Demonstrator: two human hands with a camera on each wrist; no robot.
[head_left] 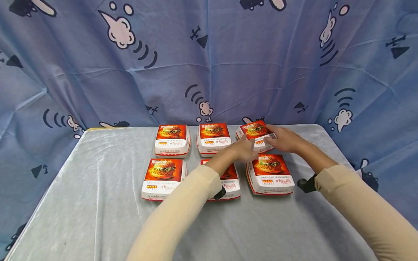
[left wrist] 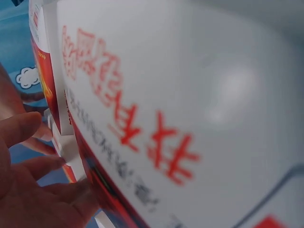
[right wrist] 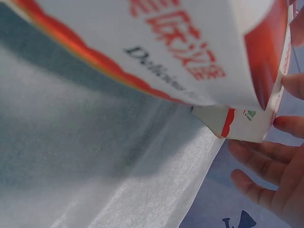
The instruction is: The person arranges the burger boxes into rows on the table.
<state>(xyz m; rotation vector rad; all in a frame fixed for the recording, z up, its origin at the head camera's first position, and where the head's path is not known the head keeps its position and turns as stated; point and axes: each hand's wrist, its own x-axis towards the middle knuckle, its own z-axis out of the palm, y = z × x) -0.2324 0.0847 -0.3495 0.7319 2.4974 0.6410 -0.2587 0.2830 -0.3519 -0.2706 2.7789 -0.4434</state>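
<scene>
Two rows of red and white burger boxes stand on the table, each with a burger picture on its lid. At the back right, one burger box (head_left: 255,131) sits turned askew between my hands. My right hand (head_left: 285,140) grips its right side, thumb at the front and fingers at the far corner. Against its left front corner my left hand (head_left: 244,149) reaches in, fingers spread and loosely bent in the left wrist view. Just in front is the front right burger box (head_left: 270,175). My left forearm partly covers the front middle burger box (head_left: 232,177).
A back middle burger box (head_left: 213,137), a back left one (head_left: 172,139) and a front left one (head_left: 164,175) complete the rows. Grey cloth covers the table (head_left: 98,203). A blue patterned curtain (head_left: 176,54) hangs right behind its back edge.
</scene>
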